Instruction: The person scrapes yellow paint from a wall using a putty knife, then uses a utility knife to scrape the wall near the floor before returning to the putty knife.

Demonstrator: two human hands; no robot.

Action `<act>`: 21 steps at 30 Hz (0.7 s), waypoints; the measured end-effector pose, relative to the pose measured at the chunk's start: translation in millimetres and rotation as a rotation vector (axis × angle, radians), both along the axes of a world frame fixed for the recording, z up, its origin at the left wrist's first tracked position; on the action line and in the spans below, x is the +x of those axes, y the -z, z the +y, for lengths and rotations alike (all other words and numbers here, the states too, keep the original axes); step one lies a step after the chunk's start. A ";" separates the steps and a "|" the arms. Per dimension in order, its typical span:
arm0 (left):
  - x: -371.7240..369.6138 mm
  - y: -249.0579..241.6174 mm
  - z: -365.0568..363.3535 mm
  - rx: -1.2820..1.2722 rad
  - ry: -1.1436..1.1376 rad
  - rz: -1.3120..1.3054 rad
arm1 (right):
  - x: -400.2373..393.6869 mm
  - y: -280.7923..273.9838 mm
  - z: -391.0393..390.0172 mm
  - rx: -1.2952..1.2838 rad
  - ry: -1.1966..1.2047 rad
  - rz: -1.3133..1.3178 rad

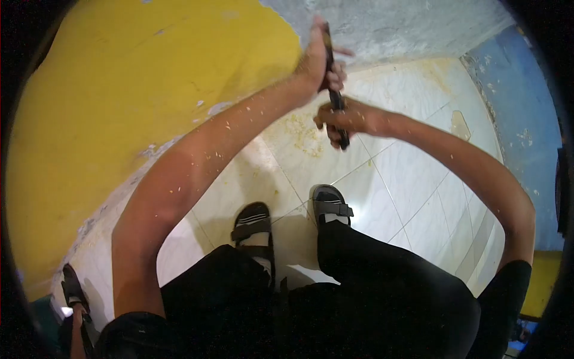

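A dark, narrow tool [336, 99] runs between my two hands, its upper end near the grey part of the wall. My left hand [326, 63] holds it near the top, with the lower fingers curled round it and one finger pointing out to the right. Lower down, my right hand [344, 119] is wrapped round the same tool, whose bottom end sticks out below the fist. Small pale flakes dot both forearms. What the upper end of the tool is like is blurred.
A yellow wall [131, 72] with chipped paint rises at the left, a grey section [400, 30] ahead, a blue wall [514, 90] at the right. Yellowish crumbs [308, 134] lie on the tiled floor [382, 203]. Another person's foot [75, 290] shows at the lower left.
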State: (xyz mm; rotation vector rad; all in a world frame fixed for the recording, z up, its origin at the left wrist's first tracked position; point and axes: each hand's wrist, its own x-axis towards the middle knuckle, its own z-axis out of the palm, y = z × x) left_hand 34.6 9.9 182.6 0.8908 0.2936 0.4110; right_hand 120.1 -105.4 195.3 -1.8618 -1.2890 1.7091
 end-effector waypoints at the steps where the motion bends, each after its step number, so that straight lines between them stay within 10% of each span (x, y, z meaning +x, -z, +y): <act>1: -16.2 -17.5 -19.1 -0.059 -0.007 0.069 | -11.5 -5.5 -8.8 -0.072 0.018 -0.045; 10: -40.8 -85.3 -82.0 0.512 0.346 0.098 | -71.7 -51.4 -75.3 0.113 0.093 -0.010; 13: -58.8 -69.2 -91.2 0.570 0.480 0.002 | -44.2 -21.6 -80.8 0.207 -0.249 -0.089; 16: -81.7 -61.0 -90.6 0.592 0.657 0.068 | -13.0 8.8 -100.1 0.035 0.121 0.312; 18: -80.8 -38.4 -99.2 1.021 0.544 -0.418 | -7.5 -1.5 -102.2 -0.012 0.145 0.301; 20: -87.8 -17.9 -103.6 1.221 0.590 -0.555 | -14.5 5.4 -78.2 0.776 -0.814 -0.529; 21: -89.6 -2.5 -107.1 1.683 0.604 -0.759 | -15.0 16.2 -78.6 0.768 -0.750 -0.625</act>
